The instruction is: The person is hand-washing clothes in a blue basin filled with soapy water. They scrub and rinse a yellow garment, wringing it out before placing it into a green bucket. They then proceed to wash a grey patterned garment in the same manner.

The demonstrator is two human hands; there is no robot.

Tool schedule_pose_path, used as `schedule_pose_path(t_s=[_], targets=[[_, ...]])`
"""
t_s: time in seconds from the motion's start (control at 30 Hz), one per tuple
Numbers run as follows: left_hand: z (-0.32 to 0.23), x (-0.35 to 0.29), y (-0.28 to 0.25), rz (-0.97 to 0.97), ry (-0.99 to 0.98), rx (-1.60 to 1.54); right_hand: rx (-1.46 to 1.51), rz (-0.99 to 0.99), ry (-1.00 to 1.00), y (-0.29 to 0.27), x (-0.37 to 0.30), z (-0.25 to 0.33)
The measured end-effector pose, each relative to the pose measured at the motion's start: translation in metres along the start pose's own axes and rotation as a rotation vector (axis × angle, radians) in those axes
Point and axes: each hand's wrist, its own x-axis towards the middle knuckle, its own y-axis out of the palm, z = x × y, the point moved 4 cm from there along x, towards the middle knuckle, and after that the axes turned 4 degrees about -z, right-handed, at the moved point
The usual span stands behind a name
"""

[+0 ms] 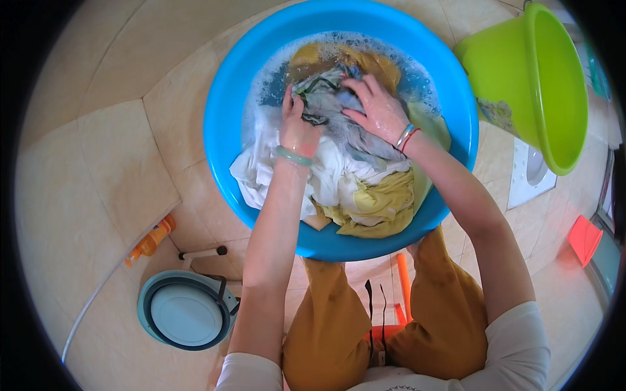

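Note:
A large blue basin [225, 124] holds soapy water and wet laundry. In its upper middle lies a grey cloth with dark green trim [326, 98], partly smeared by motion. My left hand [298, 124], with a pale green bangle on the wrist, is closed on the left edge of this cloth. From the right, my right hand [381, 112] rests on the cloth, its fingers apart. Below my hands are white cloth [332, 186] and a yellow garment [378, 202]. Mustard-brown cloth [372, 65] floats at the far side.
A lime green bucket [508, 72] stands tilted at the right, near a white floor fixture [531, 173]. At the lower left are a grey-blue collapsible basin [186, 313] and an orange bottle [151, 241]. A red-orange dustpan-like object [585, 241] lies far right.

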Motion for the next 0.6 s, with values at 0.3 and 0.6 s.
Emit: schedule_pose_path(t_s=[0.3, 0.6], targets=[[0.004, 0.014, 0.003, -0.066, -0.050, 0.032, -0.053, -0.130, 0.085, 0.035, 0.025, -0.011], [-0.017, -0.055, 0.065, 0.173, -0.243, 0.239, 0.109, -0.206, -0.530, -0.024, -0.051, 0.154]])
